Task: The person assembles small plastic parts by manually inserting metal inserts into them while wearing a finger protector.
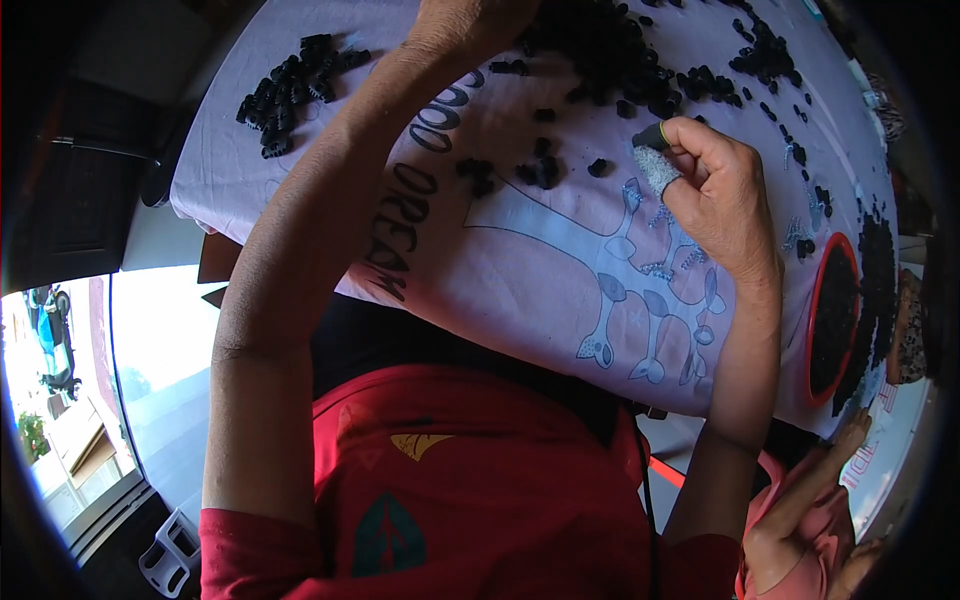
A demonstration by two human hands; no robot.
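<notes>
In the head view, the left arm extends from the lower left up to the top edge, with the elbow slightly bent and the left forearm (315,210) slanting inward across the pale printed cloth (440,290). The left hand (480,20) is located at the upper edge, beside the main pile of black pieces (610,50); its fingers are out of frame, so its grip cannot be determined. The right forearm (755,350) rises almost vertically, and the right hand (720,190) is tilted toward the left, fingers curled. Its thumb, in a grey covering (656,170), and its index finger, in a dark sleeve (650,137), form a narrow pinch; whether a piece sits between the tips cannot be determined. The pinch is positioned below the main pile and near a loose black piece (598,167) on its left. A separate black cluster (285,90) lies left of the left forearm. A red-rimmed round container (811,345) is situated right of the right forearm, with a co-worker's arm (803,492) below it.
</notes>
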